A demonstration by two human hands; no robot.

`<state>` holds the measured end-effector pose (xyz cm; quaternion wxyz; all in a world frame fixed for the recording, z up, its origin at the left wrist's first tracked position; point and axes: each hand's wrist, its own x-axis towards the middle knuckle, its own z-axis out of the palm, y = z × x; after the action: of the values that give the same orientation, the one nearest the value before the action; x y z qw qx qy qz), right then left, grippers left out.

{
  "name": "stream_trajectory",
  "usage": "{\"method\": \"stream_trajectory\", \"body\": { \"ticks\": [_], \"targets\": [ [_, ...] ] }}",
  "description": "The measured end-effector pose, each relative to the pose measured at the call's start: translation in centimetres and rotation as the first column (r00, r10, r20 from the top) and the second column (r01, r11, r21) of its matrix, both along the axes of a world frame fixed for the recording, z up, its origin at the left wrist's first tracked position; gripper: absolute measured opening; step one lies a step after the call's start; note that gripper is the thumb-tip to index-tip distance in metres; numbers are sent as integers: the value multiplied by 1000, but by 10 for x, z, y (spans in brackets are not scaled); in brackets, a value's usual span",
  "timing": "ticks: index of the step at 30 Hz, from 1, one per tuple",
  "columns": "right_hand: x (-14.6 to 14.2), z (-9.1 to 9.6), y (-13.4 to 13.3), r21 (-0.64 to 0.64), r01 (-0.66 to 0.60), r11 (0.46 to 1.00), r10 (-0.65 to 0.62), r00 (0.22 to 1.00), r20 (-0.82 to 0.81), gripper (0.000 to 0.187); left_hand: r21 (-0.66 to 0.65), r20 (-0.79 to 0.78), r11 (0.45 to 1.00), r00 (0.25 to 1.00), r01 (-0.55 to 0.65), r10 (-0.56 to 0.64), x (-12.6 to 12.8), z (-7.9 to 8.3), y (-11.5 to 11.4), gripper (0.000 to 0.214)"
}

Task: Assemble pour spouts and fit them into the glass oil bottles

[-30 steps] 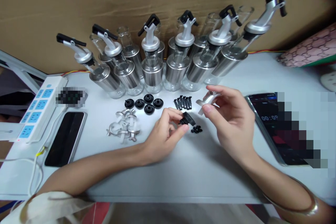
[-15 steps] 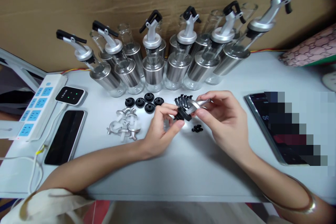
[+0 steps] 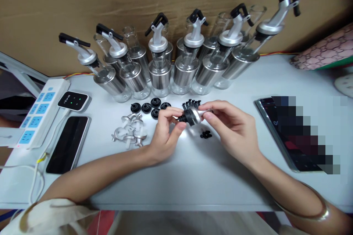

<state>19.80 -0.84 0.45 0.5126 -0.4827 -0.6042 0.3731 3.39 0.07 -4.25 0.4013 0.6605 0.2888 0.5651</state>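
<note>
My left hand [image 3: 164, 128] pinches a black rubber stopper [image 3: 186, 116] from the left. My right hand [image 3: 230, 126] grips a silver metal pourer spout [image 3: 198, 114] from the right. The stopper sits against the base of the spout, held just above the white table [image 3: 193, 169]. Below the hands lies a small heap of tiny black bits [image 3: 206, 135]. Behind them are a row of black lever pieces [image 3: 191, 103], several black stoppers [image 3: 150, 107] and a pile of silver spouts [image 3: 129, 133].
Several glass and steel dispenser bottles [image 3: 159, 69] stand along the cardboard back wall, some with pourers fitted. A phone [image 3: 68, 143], a small black device [image 3: 72, 100] and a power strip [image 3: 38, 112] lie at the left. A tablet [image 3: 289, 132] lies at the right.
The two hands came together: the stopper in my left hand met the spout in my right, and the pair was turned so the stopper sits on the spout's base.
</note>
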Motion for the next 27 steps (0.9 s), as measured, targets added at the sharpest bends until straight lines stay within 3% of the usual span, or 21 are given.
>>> {"method": "stream_trajectory", "body": {
  "ticks": [7,13,27],
  "targets": [
    [1,0,1,35,-21,999,20,999,46,12,43,48,999,999,25,-27,1,-2,1,7],
    [3,0,3,40,-42,998,40,998,55,13,59,-17,998,1000,-12,13,0,-4,1,5],
    [3,0,3,-102,-101,990,98,994,-42,6,56,-70,998,997,-35,39,-4,-5,-2,9]
  ]
}}
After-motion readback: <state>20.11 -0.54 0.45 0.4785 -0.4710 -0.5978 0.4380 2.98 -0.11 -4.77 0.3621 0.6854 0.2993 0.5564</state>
